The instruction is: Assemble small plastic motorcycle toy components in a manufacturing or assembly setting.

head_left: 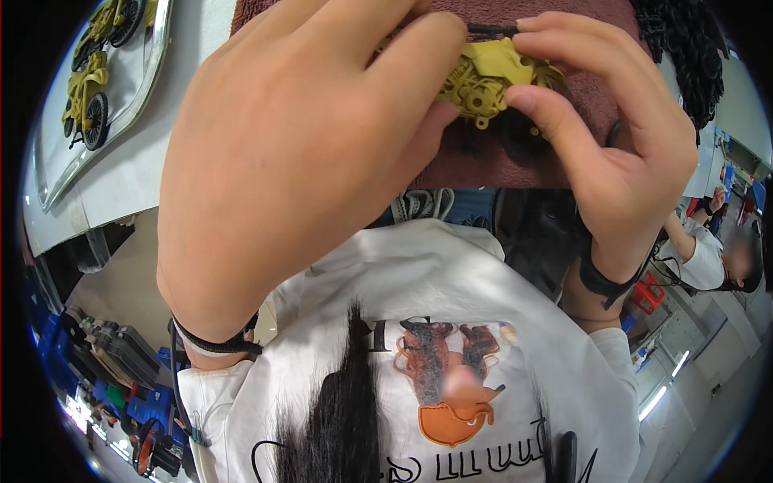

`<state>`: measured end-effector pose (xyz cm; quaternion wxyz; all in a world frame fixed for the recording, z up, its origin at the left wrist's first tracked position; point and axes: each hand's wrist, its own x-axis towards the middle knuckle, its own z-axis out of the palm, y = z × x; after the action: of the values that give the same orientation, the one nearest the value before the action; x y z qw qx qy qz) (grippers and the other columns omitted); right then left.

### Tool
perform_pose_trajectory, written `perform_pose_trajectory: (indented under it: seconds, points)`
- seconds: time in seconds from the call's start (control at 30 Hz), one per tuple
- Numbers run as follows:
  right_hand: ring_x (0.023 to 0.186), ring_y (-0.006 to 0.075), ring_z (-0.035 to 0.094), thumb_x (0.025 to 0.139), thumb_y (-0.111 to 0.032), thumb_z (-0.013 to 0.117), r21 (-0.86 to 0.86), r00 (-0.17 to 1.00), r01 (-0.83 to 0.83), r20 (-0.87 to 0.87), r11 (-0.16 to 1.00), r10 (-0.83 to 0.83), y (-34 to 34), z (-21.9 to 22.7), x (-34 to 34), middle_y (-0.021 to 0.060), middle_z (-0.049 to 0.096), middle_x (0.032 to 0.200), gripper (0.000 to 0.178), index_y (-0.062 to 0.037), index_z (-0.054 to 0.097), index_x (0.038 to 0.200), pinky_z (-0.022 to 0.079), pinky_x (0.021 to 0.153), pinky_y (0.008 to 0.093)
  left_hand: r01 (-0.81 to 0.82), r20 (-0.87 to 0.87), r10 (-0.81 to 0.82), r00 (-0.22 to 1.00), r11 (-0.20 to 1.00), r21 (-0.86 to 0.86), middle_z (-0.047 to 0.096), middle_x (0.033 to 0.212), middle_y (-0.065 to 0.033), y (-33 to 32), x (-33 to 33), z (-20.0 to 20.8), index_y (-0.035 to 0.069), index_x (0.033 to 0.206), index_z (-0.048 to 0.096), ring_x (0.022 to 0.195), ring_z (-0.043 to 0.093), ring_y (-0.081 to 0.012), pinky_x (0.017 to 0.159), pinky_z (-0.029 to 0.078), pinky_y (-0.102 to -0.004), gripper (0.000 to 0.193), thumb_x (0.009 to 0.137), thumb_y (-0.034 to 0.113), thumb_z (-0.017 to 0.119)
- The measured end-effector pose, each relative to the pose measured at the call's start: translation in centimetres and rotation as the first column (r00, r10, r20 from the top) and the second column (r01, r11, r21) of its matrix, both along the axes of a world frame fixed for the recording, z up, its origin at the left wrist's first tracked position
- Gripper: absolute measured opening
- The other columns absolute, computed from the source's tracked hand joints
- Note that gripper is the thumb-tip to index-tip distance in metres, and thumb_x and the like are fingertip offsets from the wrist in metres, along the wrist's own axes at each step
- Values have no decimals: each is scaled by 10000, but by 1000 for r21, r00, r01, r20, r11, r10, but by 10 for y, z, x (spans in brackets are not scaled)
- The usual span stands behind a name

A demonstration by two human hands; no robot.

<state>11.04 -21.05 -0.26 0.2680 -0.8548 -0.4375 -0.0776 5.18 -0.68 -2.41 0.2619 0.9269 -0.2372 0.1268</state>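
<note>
Between my two hands is a small yellow-green toy motorcycle [485, 79], with engine detail moulded on its side and a dark wheel [525, 137] below. My left hand [298, 121] grips one end of it, fingers curled, and its palm side is hidden. At the other end my right hand [620, 113] pinches it between thumb and fingers. A thin black part [491, 30] runs along the top between the fingertips; where it joins cannot be seen. Beneath the toy lies a brown-red towel [483, 173].
At the upper left, a clear tray [153, 92] holds yellow-green toy motorcycles [85, 97] with black wheels. A pile of black parts [694, 56] lies at the upper right. Another person [704, 253] is farther off on the right. Blue bins [153, 406] stand at the lower left.
</note>
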Motion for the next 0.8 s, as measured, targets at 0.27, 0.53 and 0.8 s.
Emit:
perform_pose_trajectory:
  seconds: [0.27, 0.53, 0.8]
  points:
    - [915, 212, 639, 702, 30, 751, -127, 986, 157, -36, 979, -163, -4, -4, -14, 131, 673, 967, 241, 28, 683, 933, 481, 820, 277, 2, 11, -2, 1000, 1000, -5, 583, 1098, -95, 1, 2, -11, 69, 1111, 650, 972, 574, -300, 804, 476, -382, 392, 728, 87, 732]
    - [946, 167, 621, 786, 77, 710, 166, 922, 321, -281, 932, -267, -3, -31, -33, 116, 636, 1073, 315, 41, 610, 1083, 477, 887, 273, -76, 42, 77, 996, 997, -19, 593, 1057, -106, -6, -2, 0, 50, 1085, 645, 928, 579, -293, 793, 474, -351, 374, 725, 95, 737]
    - [1085, 207, 576, 754, 99, 681, 508, 627, 485, -769, 712, 122, -4, -15, -36, 179, 552, 1212, 619, 61, 416, 1312, 475, 948, 319, -212, -265, 108, 958, 891, -401, 611, 946, -100, -8, -19, 4, -39, 1011, 589, 865, 597, -197, 787, 468, -287, 316, 728, -12, 727]
